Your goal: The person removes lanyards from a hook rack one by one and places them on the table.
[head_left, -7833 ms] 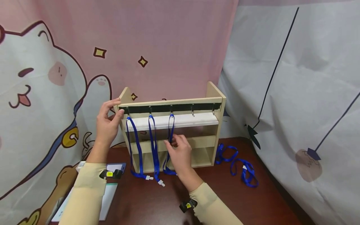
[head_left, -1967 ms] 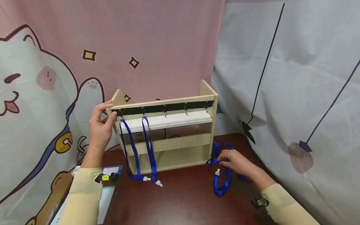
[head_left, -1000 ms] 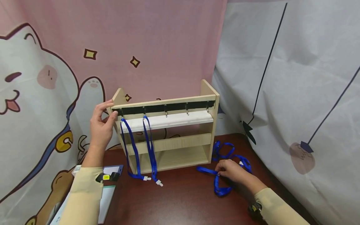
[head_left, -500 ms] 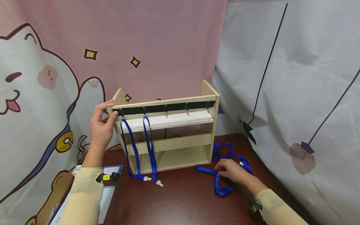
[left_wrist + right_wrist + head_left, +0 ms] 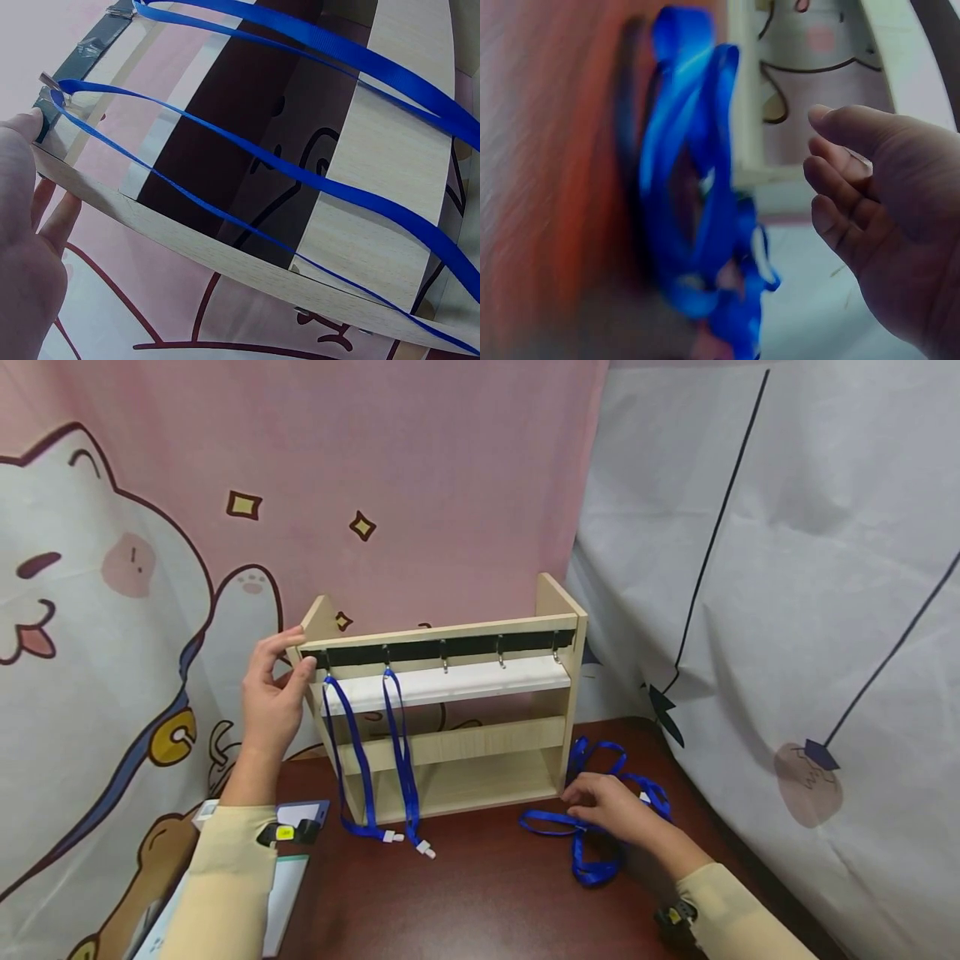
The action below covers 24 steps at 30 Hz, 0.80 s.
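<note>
My left hand grips the upper left corner of a light wooden rack, thumb on the front and fingers behind the side panel. Blue lanyards hang from the two leftmost hooks: one lanyard nearest that hand, another lanyard beside it, their white clips at the tabletop. To the rack's right, my right hand hovers over a loosely looped blue lanyard on the table. In the right wrist view its fingers are relaxed and apart from the blurred lanyard, with nothing between them.
Three hooks to the right, such as the middle hook, carry no lanyard. More blue lanyards lie behind the right hand, one lanyard with a white clip. A blue-edged card and a white board lie by the left forearm.
The third lanyard has come off the middle hook and now lies on the table at right. My right hand has just let go of it and risen slightly; the left hand keeps its grip.
</note>
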### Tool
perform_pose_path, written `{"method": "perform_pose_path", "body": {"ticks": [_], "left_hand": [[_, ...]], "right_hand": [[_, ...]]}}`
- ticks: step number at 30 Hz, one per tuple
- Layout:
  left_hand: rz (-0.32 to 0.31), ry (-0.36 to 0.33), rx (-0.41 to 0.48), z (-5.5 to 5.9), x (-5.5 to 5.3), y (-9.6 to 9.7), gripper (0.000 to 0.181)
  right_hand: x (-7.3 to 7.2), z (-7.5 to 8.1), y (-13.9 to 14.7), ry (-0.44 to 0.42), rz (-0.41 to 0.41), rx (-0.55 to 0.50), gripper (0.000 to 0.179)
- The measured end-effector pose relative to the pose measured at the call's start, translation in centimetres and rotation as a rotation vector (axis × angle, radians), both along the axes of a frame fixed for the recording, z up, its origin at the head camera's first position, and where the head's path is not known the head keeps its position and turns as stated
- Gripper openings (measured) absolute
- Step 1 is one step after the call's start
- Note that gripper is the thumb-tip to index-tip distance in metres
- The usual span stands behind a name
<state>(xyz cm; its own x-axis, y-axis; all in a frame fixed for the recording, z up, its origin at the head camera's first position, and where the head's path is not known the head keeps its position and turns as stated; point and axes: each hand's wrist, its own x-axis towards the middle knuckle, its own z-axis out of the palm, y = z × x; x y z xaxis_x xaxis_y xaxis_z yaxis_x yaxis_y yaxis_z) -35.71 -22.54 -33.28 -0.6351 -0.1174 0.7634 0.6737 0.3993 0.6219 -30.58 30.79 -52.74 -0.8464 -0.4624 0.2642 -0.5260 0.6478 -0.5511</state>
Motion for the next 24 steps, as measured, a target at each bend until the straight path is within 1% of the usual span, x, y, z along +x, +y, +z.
{"method": "perform_pose_path", "body": {"ticks": [2,6,10,13,15,17,21,24], "left_hand": [[-0.007,0.002,0.001,0.0,0.0,0.0,0.034],[-0.028,0.014,0.009,0.0,0.0,0.0,0.034],[-0.036,0.019,0.011,0.0,0.0,-0.1,0.034],[-0.035,0.024,0.008,0.1,0.0,-0.2,0.034],[-0.031,0.027,0.004,0.1,0.0,-0.2,0.034],[-0.027,0.029,-0.001,0.1,-0.1,-0.2,0.034],[-0.014,0.023,-0.011,0.2,-0.1,0.0,0.034],[-0.008,0.02,-0.007,0.2,0.0,0.0,0.034]], "right_hand": [[0.1,0.8,-0.8,0.012,-0.005,-0.031,0.015],[0.4,2.7,-3.4,0.108,-0.009,-0.108,0.017],[0.9,5.1,-7.3,0.202,-0.018,-0.2,0.018],[1.1,6.5,-10.6,0.263,-0.026,-0.267,0.019],[1.0,7.1,-12.8,0.304,-0.023,-0.313,0.023],[0.9,7.5,-14.9,0.327,-0.024,-0.358,0.028],[0.8,7.9,-18.4,0.321,-0.044,-0.45,0.032],[0.7,8.1,-20.7,0.316,-0.068,-0.497,0.034]]}}
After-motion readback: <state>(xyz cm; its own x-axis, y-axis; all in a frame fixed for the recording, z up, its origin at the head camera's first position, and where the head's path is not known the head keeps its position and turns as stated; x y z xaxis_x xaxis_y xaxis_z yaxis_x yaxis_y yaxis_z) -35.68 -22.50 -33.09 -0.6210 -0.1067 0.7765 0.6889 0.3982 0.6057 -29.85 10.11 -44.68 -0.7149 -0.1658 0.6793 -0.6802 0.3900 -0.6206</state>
